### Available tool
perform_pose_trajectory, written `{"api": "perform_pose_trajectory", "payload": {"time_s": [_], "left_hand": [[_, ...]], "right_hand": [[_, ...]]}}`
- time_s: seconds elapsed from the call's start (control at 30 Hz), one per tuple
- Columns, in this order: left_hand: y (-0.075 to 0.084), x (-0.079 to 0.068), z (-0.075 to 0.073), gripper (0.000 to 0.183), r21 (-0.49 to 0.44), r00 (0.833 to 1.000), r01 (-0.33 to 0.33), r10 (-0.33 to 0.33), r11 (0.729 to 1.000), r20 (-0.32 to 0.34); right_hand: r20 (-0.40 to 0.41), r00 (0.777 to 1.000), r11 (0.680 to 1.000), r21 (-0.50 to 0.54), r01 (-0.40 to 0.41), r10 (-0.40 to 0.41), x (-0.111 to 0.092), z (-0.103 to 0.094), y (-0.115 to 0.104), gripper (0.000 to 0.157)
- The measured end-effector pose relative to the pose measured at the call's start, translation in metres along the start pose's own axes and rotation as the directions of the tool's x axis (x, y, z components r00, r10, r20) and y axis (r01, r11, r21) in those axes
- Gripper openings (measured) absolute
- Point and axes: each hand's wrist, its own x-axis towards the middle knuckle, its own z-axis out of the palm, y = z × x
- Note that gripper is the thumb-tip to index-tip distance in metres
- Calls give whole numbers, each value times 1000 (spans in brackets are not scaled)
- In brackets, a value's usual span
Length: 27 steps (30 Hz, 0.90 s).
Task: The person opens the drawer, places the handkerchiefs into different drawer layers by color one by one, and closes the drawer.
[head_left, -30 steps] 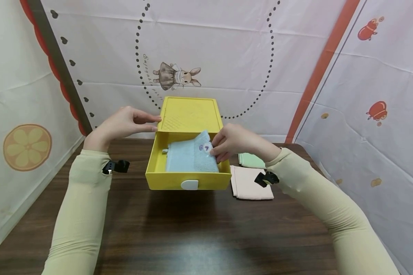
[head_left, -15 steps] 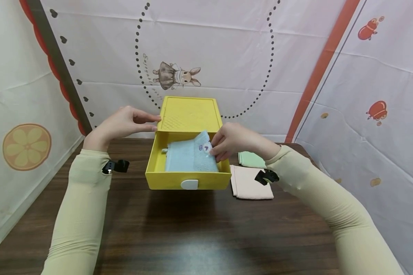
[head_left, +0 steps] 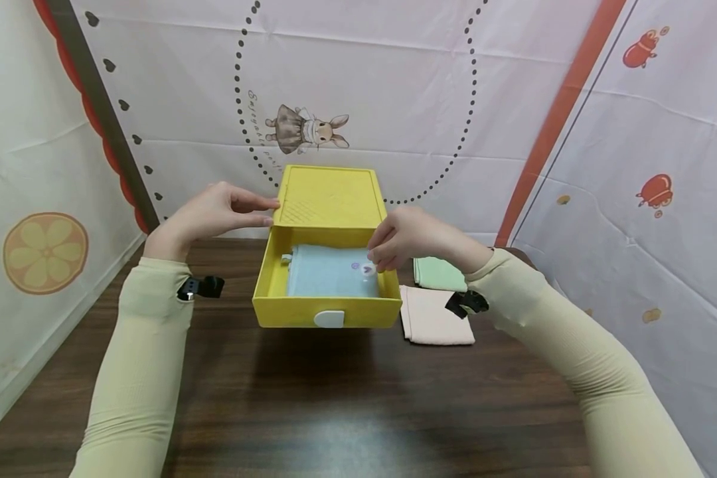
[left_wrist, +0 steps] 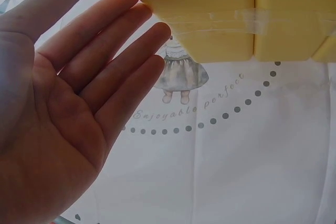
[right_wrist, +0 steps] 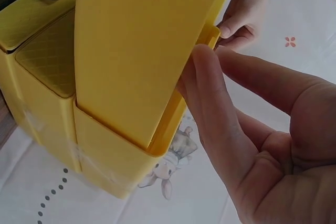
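A light blue folded towel (head_left: pixel 328 272) with a small purple print lies in the pulled-out yellow drawer (head_left: pixel 311 312), which has a white handle (head_left: pixel 329 319). My right hand (head_left: pixel 409 239) hovers at the towel's right side, above the drawer's rim. Its thumb and fingertips come close together in the right wrist view, and no cloth shows between them. At the left front corner of the yellow drawer unit (head_left: pixel 334 196), my left hand (head_left: pixel 215 209) touches the side. Its fingers lie straight along the unit in the left wrist view (left_wrist: pixel 100 72).
A pale pink folded cloth (head_left: pixel 436 317) and a green folded cloth (head_left: pixel 438 273) lie on the dark wooden table (head_left: pixel 334 405), right of the drawer. Printed sheets (head_left: pixel 394 99) hang behind and at both sides. More drawers (right_wrist: pixel 47 51) show beneath in the right wrist view.
The towel's raised right corner has come down and lies flat in the drawer. My right hand has let go and risen slightly. My left hand stays in place.
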Motion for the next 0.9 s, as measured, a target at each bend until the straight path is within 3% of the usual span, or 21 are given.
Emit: {"api": "perform_pose_trajectory", "payload": {"time_s": [0.3, 0.5, 0.9], "left_hand": [[-1, 0, 0, 44, -13, 1000, 0, 0, 1000, 3], [2, -1, 0, 44, -6, 1000, -6, 6, 1000, 1], [1, -1, 0, 44, -6, 1000, -17, 17, 1000, -9]], "right_hand": [[-13, 999, 999, -3, 38, -38, -5, -3, -1, 25], [-68, 993, 995, -24, 94, -95, -13, -2, -3, 23], [-171, 968, 980, 42, 192, -183, -28, 5, 1, 27]]}}
